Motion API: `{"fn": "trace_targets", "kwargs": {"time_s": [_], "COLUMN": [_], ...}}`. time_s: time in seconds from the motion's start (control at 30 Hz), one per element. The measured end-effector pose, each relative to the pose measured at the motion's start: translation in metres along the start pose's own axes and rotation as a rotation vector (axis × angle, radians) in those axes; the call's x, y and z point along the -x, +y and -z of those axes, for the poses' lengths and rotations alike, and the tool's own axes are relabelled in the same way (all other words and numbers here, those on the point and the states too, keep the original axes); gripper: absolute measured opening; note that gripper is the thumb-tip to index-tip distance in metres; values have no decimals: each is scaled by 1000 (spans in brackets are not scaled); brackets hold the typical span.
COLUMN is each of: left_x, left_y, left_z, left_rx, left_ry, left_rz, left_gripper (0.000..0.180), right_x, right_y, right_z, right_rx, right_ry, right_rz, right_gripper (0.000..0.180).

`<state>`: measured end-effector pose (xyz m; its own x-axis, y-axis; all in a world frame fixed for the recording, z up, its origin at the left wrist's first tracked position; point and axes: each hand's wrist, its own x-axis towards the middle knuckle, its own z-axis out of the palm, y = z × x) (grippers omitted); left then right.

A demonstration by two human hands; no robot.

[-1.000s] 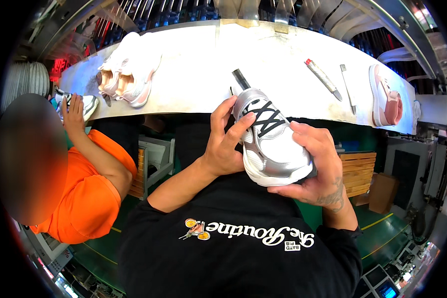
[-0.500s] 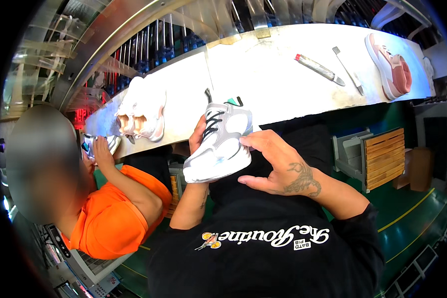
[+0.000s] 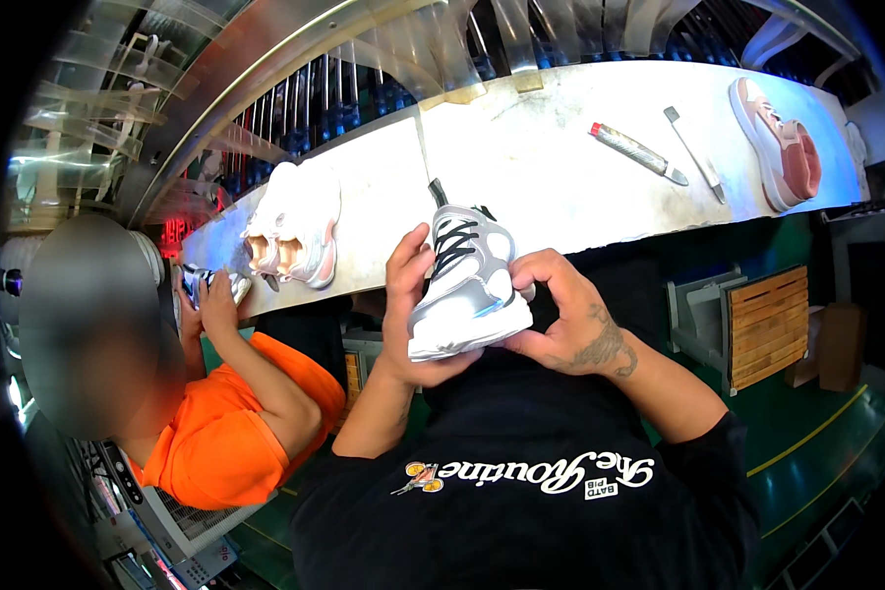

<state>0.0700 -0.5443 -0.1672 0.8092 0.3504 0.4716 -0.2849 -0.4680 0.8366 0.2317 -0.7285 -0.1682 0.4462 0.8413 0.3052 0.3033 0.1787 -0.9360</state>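
Observation:
Between my two hands I hold a grey and white sneaker with black laces, raised in front of the table edge with its toe toward me. My left hand grips it along its left side and under the sole, thumb near the toe. On the opposite side my right hand is closed on the sole edge and side, its fingers against the upper. The sneaker's underside and part of its heel are out of sight.
The white worktable bears a red-ended marker, a slim brush-like tool, a pink and white shoe and pale sneakers. At left a co-worker in orange handles another shoe. A wooden-slatted stool stands at right.
The sneaker has shifted right and turned a little. My right hand has gone from loosely apart to closed on its side, and my left hand now shows more around it.

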Motion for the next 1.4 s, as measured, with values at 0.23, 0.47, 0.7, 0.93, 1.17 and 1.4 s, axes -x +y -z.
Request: {"fn": "trace_targets", "kwargs": {"time_s": [0.23, 0.47, 0.7, 0.93, 1.17, 1.4], "left_x": [-43, -46, -64, -69, -62, -56], "left_y": [67, 68, 76, 83, 83, 85], "left_z": [25, 12, -5, -16, -17, -11], "left_rx": [111, 81, 70, -33, -84, -185], "left_ry": [-264, -169, -217, -268, -263, -292], "left_rz": [111, 124, 181, 88, 38, 47], "left_gripper": [66, 61, 63, 54, 41, 63], "right_x": [-10, -2, 9, 19, 11, 10], "right_y": [10, 15, 18, 3, -38, -44], "right_z": [6, 1, 5, 2, 21, 6], "right_rx": [7, -71, -175, -419, -23, -5], "right_ry": [-76, -46, -2, 103, 43, 107], "right_rz": [105, 16, -10, -97, 178, 336], "right_gripper": [63, 63, 60, 53, 43, 44]}}
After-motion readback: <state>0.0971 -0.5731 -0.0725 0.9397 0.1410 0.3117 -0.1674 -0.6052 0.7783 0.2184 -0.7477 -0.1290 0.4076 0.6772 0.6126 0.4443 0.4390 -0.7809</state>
